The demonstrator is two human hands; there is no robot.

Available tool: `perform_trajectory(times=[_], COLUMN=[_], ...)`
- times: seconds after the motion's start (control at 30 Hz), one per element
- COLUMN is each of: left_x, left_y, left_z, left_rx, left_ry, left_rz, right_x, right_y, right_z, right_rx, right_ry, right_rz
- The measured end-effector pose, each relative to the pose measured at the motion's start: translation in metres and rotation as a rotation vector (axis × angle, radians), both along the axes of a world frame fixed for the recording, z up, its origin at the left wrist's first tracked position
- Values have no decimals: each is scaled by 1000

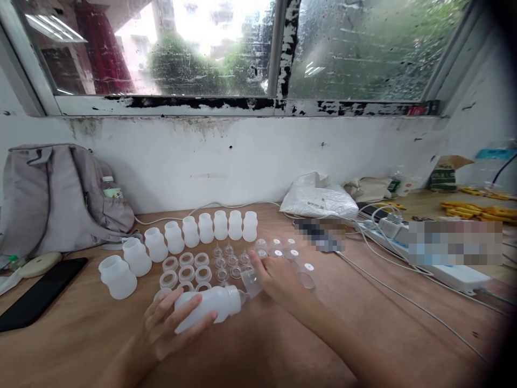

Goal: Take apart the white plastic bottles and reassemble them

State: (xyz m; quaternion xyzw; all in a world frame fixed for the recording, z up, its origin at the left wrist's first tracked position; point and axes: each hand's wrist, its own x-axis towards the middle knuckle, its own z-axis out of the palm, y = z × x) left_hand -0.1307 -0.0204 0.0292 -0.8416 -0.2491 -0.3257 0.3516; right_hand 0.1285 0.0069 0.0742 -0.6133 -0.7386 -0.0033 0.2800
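My left hand [165, 322] is wrapped around a frosted white baby bottle [205, 310], tilted on its side with its collar and clear nipple pointing right. Between the fingers of my right hand [278, 277] is a clear bottle cap [251, 283], its open end close to the nipple. Behind the bottle lie white collar rings [186, 274] in rows, partly hidden by it. Several clear nipples [232, 261] stand to the right of the rings. More clear caps [294, 253] sit beyond my right hand. A curved row of open white bottle bodies [174, 237] lines the back and left.
A grey backpack [48, 199] leans at the left wall, with a black phone-like slab [44, 291] in front. On the right are a blurred phone [317, 234] on a cable, a white plastic bag [319, 198] and a power strip [456, 275] with trailing cords.
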Motion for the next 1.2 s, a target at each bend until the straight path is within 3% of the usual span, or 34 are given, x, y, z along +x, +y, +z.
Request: perform_trajectory(times=[0.17,0.37,0.6,0.7,0.8,0.87,0.97,1.07,1.13,1.2], left_x=[-7,0,5,5,6,7,8,9,9,9], left_y=[9,11,9,9,9,9,8,7,7,6], left_z=[-3,-6,-6,-7,-7,-8,-8,-8,-9,-10], left_rx=[-19,-117,-127,-161,-182,-190,-204,-223,-238,-244], left_ry=[-163,-141,-110,-101,-103,-114,-126,-121,-114,-118], left_rz=[-17,-74,-96,-77,-79,-83,-92,-81,-73,-71], right_x=[33,76,121,125,126,124,114,88,64,42], right_y=[17,39,57,62,65,67,65,55,45,34], right_z=[9,10,-1,-9,-15,-16,-11,-8,-11,-18], right_rx=[85,201,-146,-308,-354,-299,-62,164,171,139], right_ry=[112,102,-81,-98,-100,-88,-6,82,26,-116], right_rz=[-140,-343,-521,-471,-439,-437,-418,-196,42,136])
